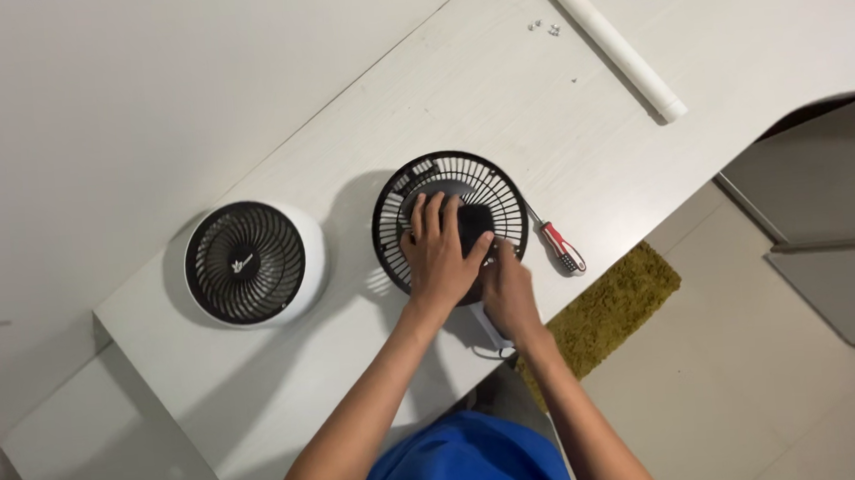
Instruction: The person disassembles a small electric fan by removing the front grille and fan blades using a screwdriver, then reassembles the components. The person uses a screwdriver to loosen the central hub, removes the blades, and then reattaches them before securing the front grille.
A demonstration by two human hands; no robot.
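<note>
We lean over a pale wood-grain desk (496,75). On it lies a white plastic tube (614,36), then a round white fan housing (254,264) with a black spiral grille. Beside it sits the black slotted rear grille (451,213); our left hand (439,254) grips its dark motor block (471,222), our right hand (507,295) pinches at the block's edge. A red-handled screwdriver (558,246) lies just beside; tiny screws (543,28) glint farther off.

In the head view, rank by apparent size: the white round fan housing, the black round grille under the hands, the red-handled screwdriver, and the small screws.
1-2. Black round grille and white round fan housing: too alike to rank.
3. Red-handled screwdriver.
4. Small screws.
</note>
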